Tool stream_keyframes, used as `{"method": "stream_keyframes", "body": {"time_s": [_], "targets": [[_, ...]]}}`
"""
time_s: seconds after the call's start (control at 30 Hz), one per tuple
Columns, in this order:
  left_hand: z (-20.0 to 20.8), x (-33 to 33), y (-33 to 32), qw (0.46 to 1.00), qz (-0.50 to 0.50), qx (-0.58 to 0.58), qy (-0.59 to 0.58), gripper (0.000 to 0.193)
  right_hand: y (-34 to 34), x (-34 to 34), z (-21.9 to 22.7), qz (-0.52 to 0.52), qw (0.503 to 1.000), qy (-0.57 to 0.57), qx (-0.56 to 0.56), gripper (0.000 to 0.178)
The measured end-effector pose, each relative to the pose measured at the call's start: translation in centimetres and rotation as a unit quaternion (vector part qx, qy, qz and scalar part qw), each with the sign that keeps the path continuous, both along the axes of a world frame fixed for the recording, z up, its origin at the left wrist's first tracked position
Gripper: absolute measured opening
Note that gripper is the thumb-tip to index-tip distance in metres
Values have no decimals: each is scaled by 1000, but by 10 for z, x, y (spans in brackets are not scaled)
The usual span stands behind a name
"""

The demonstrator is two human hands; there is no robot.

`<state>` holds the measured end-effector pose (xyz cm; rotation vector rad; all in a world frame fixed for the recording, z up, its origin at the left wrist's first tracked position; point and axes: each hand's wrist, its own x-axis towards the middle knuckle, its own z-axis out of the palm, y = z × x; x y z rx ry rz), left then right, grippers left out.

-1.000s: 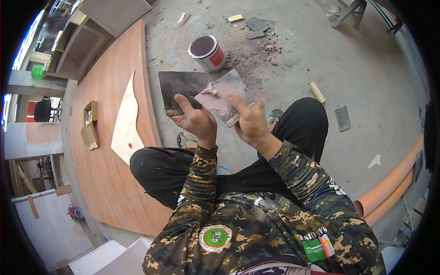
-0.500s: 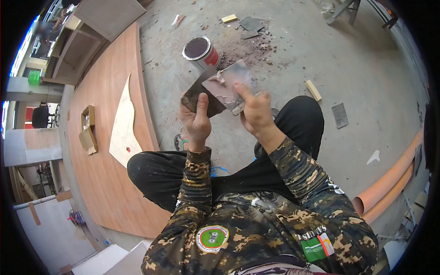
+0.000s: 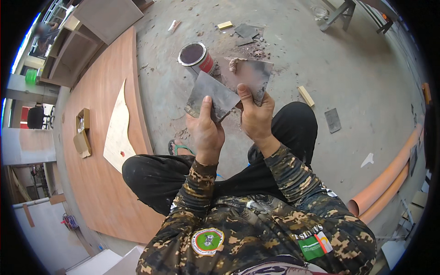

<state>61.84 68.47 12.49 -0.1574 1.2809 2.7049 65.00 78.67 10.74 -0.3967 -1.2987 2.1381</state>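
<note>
My left hand [image 3: 206, 135] grips a flat grey metal spreader [image 3: 211, 91], thumb on its upper face and fingers beneath. In my right hand [image 3: 257, 120] is a second spreader plate [image 3: 262, 75], smeared with pinkish filler, its thumb pressed on the lower edge. A lump of filler [image 3: 234, 65] clings to that plate's far left corner. The two plates are held close together, edges nearly meeting; whether they touch I cannot tell. Just beyond them stands an open tin [image 3: 207, 65] with dark contents and a red-and-white label.
A large plywood sheet [image 3: 91, 192] lies at left, bearing a curved pale wood cutout [image 3: 118, 133] and an open cardboard box [image 3: 82, 143]. Wooden blocks [image 3: 305, 96], a grey sheet [image 3: 333, 120] and crumbled debris [image 3: 259, 49] are on the floor. Orange pipes [image 3: 378, 190] lie at right.
The left spreader has turned from its dark face to a lighter grey one. The right spreader has rotated, its filler lump now at the far corner. The view has shifted slightly.
</note>
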Motion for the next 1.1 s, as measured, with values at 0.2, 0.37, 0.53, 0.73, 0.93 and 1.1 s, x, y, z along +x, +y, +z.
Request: {"method": "stream_keyframes", "body": {"time_s": [0.2, 0.37, 0.53, 0.73, 0.93, 1.1], "targets": [[-5, -5, -6, 1000, -6, -8, 11, 35, 7, 5, -3, 22, 982, 1, 186, 18], [-9, -7, -12, 1000, -5, -14, 25, 29, 13, 4, -6, 34, 964, 29, 263, 15], [-8, -15, -20, 997, -57, -22, 42, 25, 11, 15, -6, 73, 974, -34, 212, 13], [-19, -25, -30, 990, -110, -48, 72, 21, 32, 16, 0, 173, 924, -76, 332, 16], [-12, -23, -24, 979, -142, -80, 120, 22, 39, 19, 27, 227, 876, -123, 407, 23], [-10, -12, -10, 998, -33, 33, 43, 33, 25, 10, 9, 88, 989, -60, 101, 28]]}}
